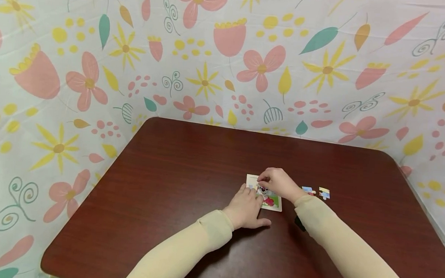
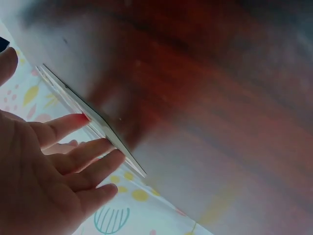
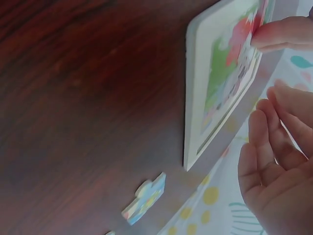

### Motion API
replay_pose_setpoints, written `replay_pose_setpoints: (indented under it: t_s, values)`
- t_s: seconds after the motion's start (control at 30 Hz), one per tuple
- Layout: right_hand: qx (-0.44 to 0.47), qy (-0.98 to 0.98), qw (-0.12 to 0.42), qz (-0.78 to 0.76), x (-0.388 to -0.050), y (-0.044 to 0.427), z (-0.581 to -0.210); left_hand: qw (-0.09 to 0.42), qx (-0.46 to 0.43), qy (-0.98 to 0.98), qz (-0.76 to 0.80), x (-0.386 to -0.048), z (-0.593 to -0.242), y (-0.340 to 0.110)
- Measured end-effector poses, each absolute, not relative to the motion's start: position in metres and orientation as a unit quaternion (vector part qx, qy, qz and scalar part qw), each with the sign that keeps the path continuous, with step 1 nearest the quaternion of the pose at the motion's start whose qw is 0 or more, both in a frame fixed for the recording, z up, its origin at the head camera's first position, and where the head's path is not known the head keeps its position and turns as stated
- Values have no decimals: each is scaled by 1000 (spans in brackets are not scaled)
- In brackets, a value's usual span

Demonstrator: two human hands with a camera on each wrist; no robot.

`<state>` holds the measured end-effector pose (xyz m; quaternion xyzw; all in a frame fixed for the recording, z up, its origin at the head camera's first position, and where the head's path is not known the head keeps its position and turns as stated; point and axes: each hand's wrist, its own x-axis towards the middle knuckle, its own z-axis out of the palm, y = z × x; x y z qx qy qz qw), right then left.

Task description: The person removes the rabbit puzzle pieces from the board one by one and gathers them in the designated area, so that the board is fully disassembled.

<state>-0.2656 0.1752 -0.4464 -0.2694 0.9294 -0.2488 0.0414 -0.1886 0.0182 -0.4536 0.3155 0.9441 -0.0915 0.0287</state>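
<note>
A small jigsaw board (image 1: 275, 202) with a pale frame and a cartoon animal picture lies on the dark table. My left hand (image 1: 244, 207) rests its outstretched fingers on the board's left side, thumb spread over the table. From the right, my right hand (image 1: 278, 184) reaches over the board's far part, its fingers bent. In the right wrist view, the right hand (image 3: 276, 161) has a gap between its fingers and the digit touching the picture; no piece shows there. That view also has the jigsaw board (image 3: 194, 93) near the fingertips. The left wrist view shows the board (image 2: 105, 122) edge-on.
Two loose jigsaw pieces lie right of the board: one (image 1: 324, 193) in full sight, the other (image 1: 307, 190) partly behind the right forearm. One piece (image 3: 145, 199) shows in the right wrist view. Floral cloth (image 1: 224, 73) hangs behind the brown table (image 1: 162, 173).
</note>
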Motion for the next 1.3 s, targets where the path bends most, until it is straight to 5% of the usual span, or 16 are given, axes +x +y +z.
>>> replay_pose_setpoints:
  t_s: [1.3]
  values:
    - [-293,925,73,-232,-263,155,-456,5,310,945,-103,-174,-455,26]
